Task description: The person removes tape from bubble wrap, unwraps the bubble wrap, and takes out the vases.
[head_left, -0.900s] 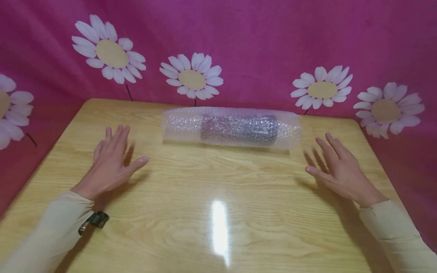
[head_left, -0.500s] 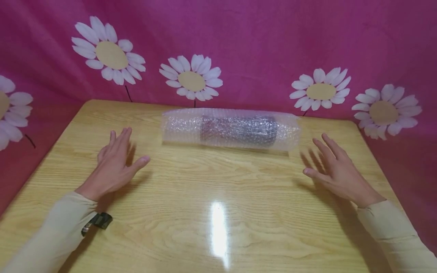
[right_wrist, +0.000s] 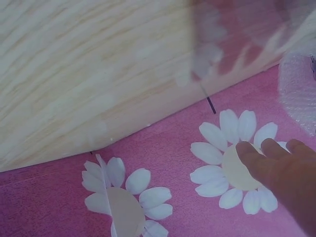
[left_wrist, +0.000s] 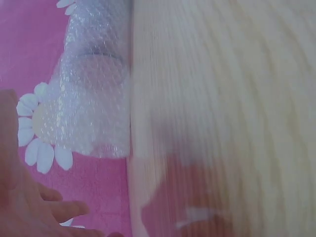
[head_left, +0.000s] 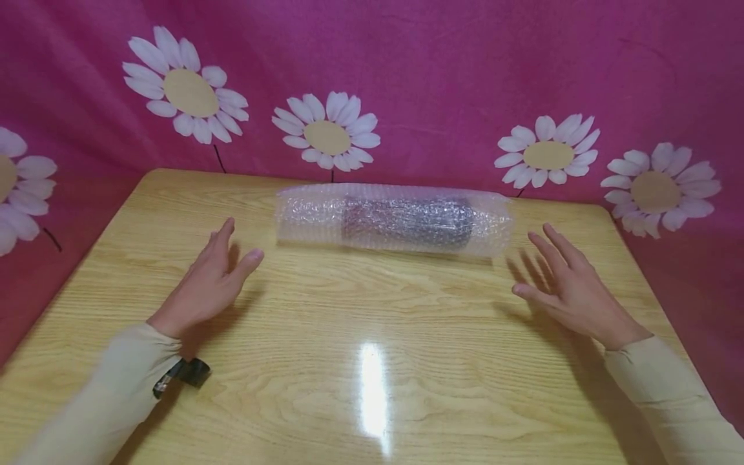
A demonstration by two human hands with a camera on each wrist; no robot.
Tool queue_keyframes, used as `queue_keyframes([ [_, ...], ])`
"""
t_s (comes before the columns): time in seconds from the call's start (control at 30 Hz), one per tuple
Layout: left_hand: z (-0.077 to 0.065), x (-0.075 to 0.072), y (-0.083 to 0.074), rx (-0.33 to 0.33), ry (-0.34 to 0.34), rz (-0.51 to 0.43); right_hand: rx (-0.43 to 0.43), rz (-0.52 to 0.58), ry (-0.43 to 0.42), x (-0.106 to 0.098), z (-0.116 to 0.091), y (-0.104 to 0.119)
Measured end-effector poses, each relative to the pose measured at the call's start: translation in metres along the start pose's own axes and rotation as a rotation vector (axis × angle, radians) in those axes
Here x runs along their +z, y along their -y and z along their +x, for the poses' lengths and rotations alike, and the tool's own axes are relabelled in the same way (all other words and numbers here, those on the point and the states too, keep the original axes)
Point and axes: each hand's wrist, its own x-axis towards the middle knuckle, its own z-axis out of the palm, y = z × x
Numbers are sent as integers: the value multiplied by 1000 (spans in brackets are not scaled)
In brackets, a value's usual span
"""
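Note:
A long roll of bubble wrap [head_left: 314, 216] lies crosswise near the table's back edge, with a dark cylindrical object [head_left: 409, 221] showing through it; its kind cannot be made out. My left hand [head_left: 203, 281] hovers over the table, left of the roll and nearer to me, thumb spread and fingers extended. On the other side, my right hand [head_left: 575, 294] is held above the table with its fingers spread, apart from the roll's right end. Neither hand touches anything. The left wrist view shows the roll's end [left_wrist: 94, 113] beyond the left fingers [left_wrist: 66, 210].
The glossy wooden table [head_left: 372, 310] reflects a bright light in front. A pink curtain [head_left: 430, 77] with large white daisies hangs right behind the table and at its sides. A black strap [head_left: 183, 376] sits at the left sleeve's cuff.
My left hand has moved a little to the right and turned, so fewer of its fingers show. The right hand has shifted slightly left. The roll has stayed in place.

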Motion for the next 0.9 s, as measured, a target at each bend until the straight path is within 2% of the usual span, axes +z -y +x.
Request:
queue_keyframes([
  [0.33,-1,9,-12,21,3,-50,-4,-17,3,-2,6,5],
  [0.5,-1,14,-16,5,28,-126,-22,-2,-12,-1,11,9],
  [0.77,-1,26,-22,18,13,-258,-58,19,-26,0,18,14],
  [0.9,0,30,-26,4,26,-298,-76,12,-48,-2,23,14],
])
